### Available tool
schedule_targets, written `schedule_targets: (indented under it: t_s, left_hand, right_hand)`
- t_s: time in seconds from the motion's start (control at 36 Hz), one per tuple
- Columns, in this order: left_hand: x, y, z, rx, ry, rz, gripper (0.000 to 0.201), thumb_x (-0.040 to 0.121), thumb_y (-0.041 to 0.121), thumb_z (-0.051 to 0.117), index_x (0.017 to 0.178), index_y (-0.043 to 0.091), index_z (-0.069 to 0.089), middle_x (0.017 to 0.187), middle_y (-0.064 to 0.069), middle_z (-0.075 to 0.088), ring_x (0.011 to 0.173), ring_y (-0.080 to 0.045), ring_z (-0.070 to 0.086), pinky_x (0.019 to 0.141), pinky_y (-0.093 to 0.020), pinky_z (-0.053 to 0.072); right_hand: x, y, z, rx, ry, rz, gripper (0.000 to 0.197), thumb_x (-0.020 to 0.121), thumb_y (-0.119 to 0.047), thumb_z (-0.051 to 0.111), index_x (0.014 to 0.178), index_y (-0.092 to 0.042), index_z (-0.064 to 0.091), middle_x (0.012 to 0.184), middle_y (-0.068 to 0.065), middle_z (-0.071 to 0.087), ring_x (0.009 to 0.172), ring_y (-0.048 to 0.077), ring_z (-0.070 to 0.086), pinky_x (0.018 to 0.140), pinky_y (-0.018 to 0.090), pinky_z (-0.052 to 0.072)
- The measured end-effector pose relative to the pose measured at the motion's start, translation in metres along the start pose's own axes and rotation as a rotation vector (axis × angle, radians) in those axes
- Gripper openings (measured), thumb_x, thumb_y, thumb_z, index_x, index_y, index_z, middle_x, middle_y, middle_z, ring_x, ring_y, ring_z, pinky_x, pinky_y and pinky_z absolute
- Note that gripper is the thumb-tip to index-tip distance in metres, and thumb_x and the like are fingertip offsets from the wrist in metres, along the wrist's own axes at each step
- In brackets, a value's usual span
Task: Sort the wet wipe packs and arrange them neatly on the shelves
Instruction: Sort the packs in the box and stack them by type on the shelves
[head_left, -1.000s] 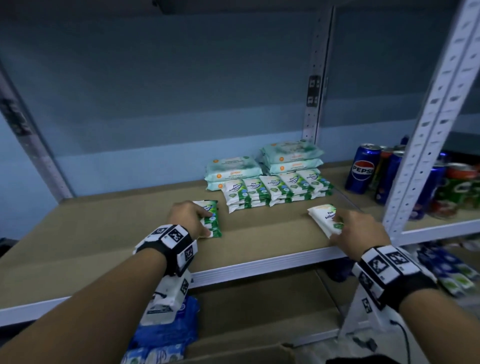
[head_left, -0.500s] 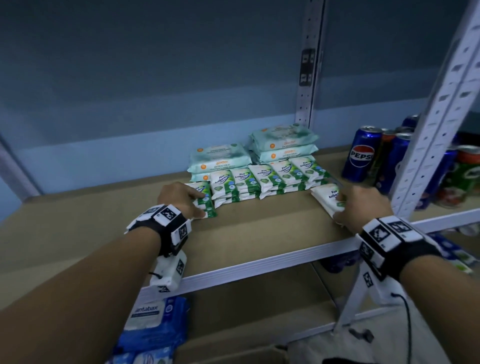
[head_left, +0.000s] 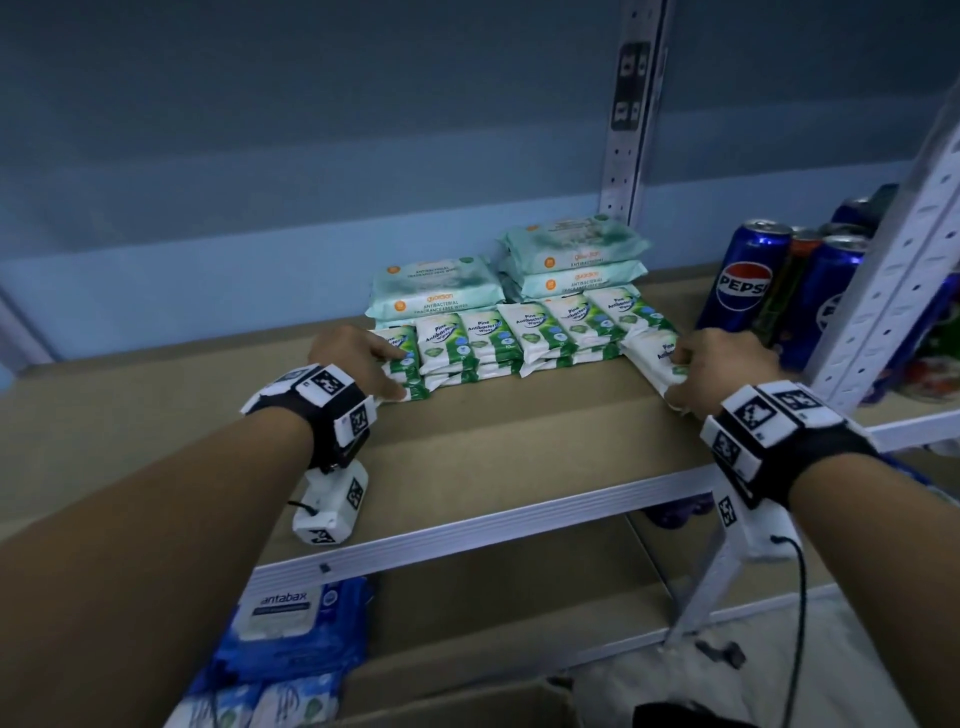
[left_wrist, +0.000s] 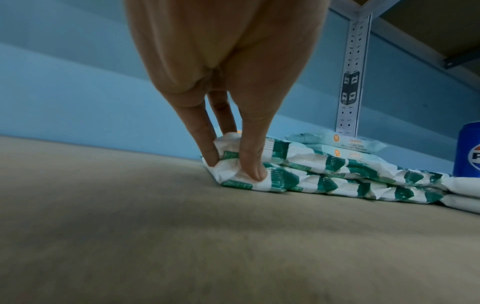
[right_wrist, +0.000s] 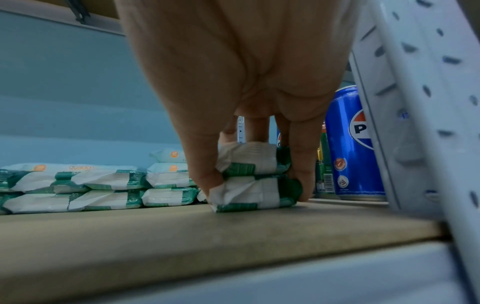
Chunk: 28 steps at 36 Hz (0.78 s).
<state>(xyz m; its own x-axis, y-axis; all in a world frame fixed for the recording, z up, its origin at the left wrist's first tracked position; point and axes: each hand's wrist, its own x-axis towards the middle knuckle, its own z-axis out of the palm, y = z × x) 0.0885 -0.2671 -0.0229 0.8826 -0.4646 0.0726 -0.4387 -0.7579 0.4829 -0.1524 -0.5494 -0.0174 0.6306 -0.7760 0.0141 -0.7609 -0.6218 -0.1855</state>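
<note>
On shelf, both hands have slid their pine wipe pairs back vs 1 s ago: left hand fingers pinch left stack, now touching row; right hand grips right stack, near row's right end. Row prob. nearly complete. Right stack mostly hidden under hand.

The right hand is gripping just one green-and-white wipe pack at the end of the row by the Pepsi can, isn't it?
Not one: the right wrist view shows the right hand gripping two green-and-white wipe packs stacked one on the other. They are at the end of the row, beside the Pepsi can.
</note>
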Motion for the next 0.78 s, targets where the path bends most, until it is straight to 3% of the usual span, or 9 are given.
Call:
schedule_targets:
  t_s: [0.08,0.25,0.36,0.44,0.53,0.58,0.67,0.78]
  left_hand:
    - [0.001,0.001,0.000,0.009,-0.007,-0.004,0.048,0.061,0.020,0.093,0.105,0.026,0.077,0.094,0.003,0.068,0.092,-0.015,0.065,0.074,-0.020,0.041]
    - [-0.004,0.005,-0.003,0.065,-0.015,0.017,0.052,0.066,0.023,0.090,0.115,0.028,0.074,0.112,0.001,0.069,0.101,-0.017,0.064,0.081,-0.021,0.044]
    - [-0.016,0.007,-0.002,0.105,-0.031,0.040,0.064,0.068,0.021,0.087,0.127,0.030,0.065,0.129,-0.002,0.061,0.112,-0.020,0.059,0.087,-0.020,0.042]
    - [-0.027,0.005,-0.006,0.098,-0.096,0.041,0.078,0.069,0.019,0.085,0.140,0.030,0.053,0.143,-0.004,0.051,0.127,-0.022,0.051,0.098,-0.022,0.040]
    - [-0.039,0.003,-0.013,0.058,-0.095,0.018,0.088,0.070,0.020,0.086,0.147,0.026,0.044,0.149,-0.003,0.045,0.132,-0.021,0.046,0.098,-0.019,0.037]
    - [-0.049,0.002,-0.017,0.056,-0.077,0.011,0.082,0.074,0.021,0.083,0.146,0.025,0.044,0.149,-0.001,0.045,0.132,-0.020,0.046,0.098,-0.019,0.036]
    - [-0.067,0.002,-0.026,0.074,-0.030,0.042,0.059,0.084,0.020,0.071,0.140,0.022,0.053,0.145,-0.001,0.050,0.129,-0.019,0.049,0.098,-0.016,0.034]
    - [-0.097,0.006,-0.040,0.051,-0.031,0.073,0.051,0.080,0.023,0.076,0.129,0.024,0.061,0.132,-0.001,0.060,0.118,-0.019,0.056,0.084,-0.017,0.036]
  right_hand:
    - [0.002,-0.002,-0.001,-0.003,-0.013,-0.002,0.038,0.077,-0.021,0.075,0.113,-0.025,0.065,0.119,0.014,0.061,0.103,0.036,0.059,0.075,0.032,0.042]
    - [-0.006,-0.002,-0.004,-0.014,0.002,-0.020,0.042,0.079,-0.023,0.075,0.119,-0.023,0.064,0.118,0.016,0.061,0.102,0.036,0.059,0.082,0.036,0.051]
    - [-0.013,-0.004,-0.011,-0.059,-0.072,-0.067,0.054,0.081,-0.032,0.074,0.130,-0.018,0.057,0.123,0.014,0.059,0.106,0.032,0.058,0.080,0.032,0.050]
    - [-0.025,-0.008,-0.010,-0.152,-0.086,-0.084,0.078,0.079,-0.050,0.072,0.143,-0.018,0.041,0.139,0.013,0.045,0.117,0.031,0.053,0.089,0.033,0.048]
    - [-0.041,-0.010,-0.007,-0.208,-0.049,-0.107,0.083,0.081,-0.050,0.067,0.149,-0.021,0.030,0.154,0.013,0.023,0.129,0.034,0.044,0.097,0.037,0.043]
    - [-0.053,-0.013,-0.009,-0.211,-0.028,-0.141,0.078,0.084,-0.047,0.064,0.149,-0.022,0.030,0.153,0.011,0.028,0.131,0.035,0.041,0.100,0.038,0.041]
    - [-0.071,-0.018,-0.011,-0.171,-0.033,-0.198,0.077,0.082,-0.046,0.065,0.148,-0.023,0.032,0.148,0.011,0.039,0.130,0.036,0.042,0.105,0.038,0.041]
    - [-0.099,-0.029,-0.019,-0.092,-0.059,-0.295,0.069,0.080,-0.040,0.069,0.142,-0.022,0.043,0.141,0.008,0.047,0.125,0.034,0.048,0.101,0.039,0.046]
